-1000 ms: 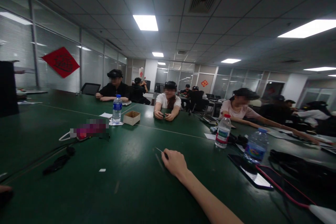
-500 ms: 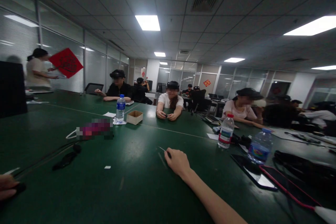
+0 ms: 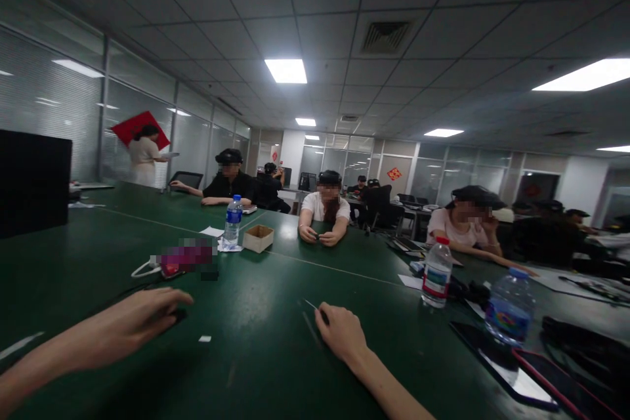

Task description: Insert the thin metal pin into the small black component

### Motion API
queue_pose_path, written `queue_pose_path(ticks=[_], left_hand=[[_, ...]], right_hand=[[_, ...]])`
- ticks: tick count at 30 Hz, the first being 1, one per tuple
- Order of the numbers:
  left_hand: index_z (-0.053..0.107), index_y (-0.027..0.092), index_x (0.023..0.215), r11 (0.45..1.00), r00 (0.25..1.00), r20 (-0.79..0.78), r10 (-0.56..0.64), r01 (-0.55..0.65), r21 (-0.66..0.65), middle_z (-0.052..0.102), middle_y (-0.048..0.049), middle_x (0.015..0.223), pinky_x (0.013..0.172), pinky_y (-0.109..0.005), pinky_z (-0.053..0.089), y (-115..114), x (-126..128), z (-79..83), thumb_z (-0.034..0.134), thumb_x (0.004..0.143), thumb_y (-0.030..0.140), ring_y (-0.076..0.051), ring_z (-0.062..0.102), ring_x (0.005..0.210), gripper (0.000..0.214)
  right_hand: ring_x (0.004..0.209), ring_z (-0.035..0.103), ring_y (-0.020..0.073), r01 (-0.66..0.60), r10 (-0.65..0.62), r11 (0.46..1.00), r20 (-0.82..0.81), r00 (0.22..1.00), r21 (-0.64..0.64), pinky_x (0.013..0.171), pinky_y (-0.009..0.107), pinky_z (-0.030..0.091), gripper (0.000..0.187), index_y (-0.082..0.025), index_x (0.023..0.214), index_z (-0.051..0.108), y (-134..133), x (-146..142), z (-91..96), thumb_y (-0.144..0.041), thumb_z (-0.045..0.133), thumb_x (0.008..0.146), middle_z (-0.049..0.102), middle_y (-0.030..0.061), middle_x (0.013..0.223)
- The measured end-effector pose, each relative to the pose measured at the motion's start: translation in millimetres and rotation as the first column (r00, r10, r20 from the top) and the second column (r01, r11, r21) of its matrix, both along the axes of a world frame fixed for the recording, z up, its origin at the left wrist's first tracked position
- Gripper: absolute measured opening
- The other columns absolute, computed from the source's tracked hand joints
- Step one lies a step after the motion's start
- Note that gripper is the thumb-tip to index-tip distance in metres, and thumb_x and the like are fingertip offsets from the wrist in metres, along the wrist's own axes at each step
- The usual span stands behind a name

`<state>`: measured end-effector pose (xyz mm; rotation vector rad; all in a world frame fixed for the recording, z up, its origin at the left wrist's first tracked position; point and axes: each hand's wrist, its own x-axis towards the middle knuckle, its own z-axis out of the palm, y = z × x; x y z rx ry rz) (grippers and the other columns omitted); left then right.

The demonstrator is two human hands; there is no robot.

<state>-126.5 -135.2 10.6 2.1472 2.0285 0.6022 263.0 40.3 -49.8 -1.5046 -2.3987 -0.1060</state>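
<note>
Two bottles (image 3: pixel 436 273) right of the right hand (image 3: pixel 344 336), open box (image 3: pixel 258 241) beyond.

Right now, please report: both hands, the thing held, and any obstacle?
Right hand: grip closed on thin tool. Left hand: over green table, grip unclear. White scrap lies on table between hands.

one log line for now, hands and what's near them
left hand: over green table, dark object beneath, grip unclear | right hand: holding thin tool | between hands: white scrap on table
</note>
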Motion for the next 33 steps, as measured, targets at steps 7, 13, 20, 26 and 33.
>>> queue_pose_path(ticks=[7,13,20,26,33], left_hand=[[0.065,0.018,0.086,0.876,0.886,0.160,-0.436,0.458,-0.150,0.062,-0.0051,0.091,0.076,-0.027,0.042,137.3,115.7,2.1,0.034,0.086,0.032,-0.019,0.056,0.083,0.034],[0.055,0.013,0.075,0.853,0.718,0.658,-0.229,0.474,-0.220,0.039,0.0024,0.059,0.046,-0.021,0.028,235.3,175.7,-59.4,0.039,0.082,0.056,-0.009,0.034,0.048,0.046],[0.048,0.016,0.084,0.845,0.473,0.865,-0.170,0.521,-0.119,0.025,0.0082,0.054,0.044,-0.017,0.016,256.6,198.2,-97.7,0.033,0.071,0.083,-0.005,0.021,0.044,0.070],[0.055,0.013,0.085,0.876,0.548,0.781,-0.299,0.482,-0.003,0.040,0.0028,0.059,0.047,-0.020,0.026,244.3,195.5,-93.4,0.027,0.074,0.081,-0.010,0.035,0.051,0.074],[0.056,0.013,0.083,0.922,0.577,0.758,-0.305,0.380,0.081,0.051,-0.0016,0.070,0.058,-0.024,0.035,231.1,199.0,-85.1,0.027,0.081,0.074,-0.013,0.044,0.061,0.067]], right_hand=[[0.071,0.064,0.0149,-0.045,0.045,0.999,-0.028,0.999,0.009,0.064,0.024,0.047,0.035,-0.022,0.090,0.063,2.6,2.3,-2.6,-0.038,0.032,0.097,0.068,0.0031,0.083],[0.069,0.063,0.0142,-0.025,0.024,0.999,0.048,0.999,0.041,0.061,0.022,0.044,0.033,-0.021,0.088,0.061,10.9,2.8,3.1,-0.036,0.033,0.096,0.067,0.0035,0.083],[0.070,0.062,0.0137,-0.034,0.027,0.996,0.077,0.997,0.085,0.063,0.022,0.040,0.037,-0.022,0.087,0.061,18.1,13.6,1.3,-0.039,0.030,0.097,0.067,0.0033,0.082],[0.065,0.059,0.0112,-0.108,0.106,0.991,0.030,0.994,0.082,0.063,0.020,0.039,0.040,-0.020,0.084,0.062,16.9,12.2,-2.5,-0.038,0.030,0.098,0.066,0.0018,0.076],[0.061,0.057,0.0097,-0.114,0.107,0.984,0.053,0.993,0.140,0.060,0.019,0.039,0.042,-0.020,0.084,0.063,16.1,12.1,-4.2,-0.038,0.029,0.099,0.065,0.0017,0.074]])
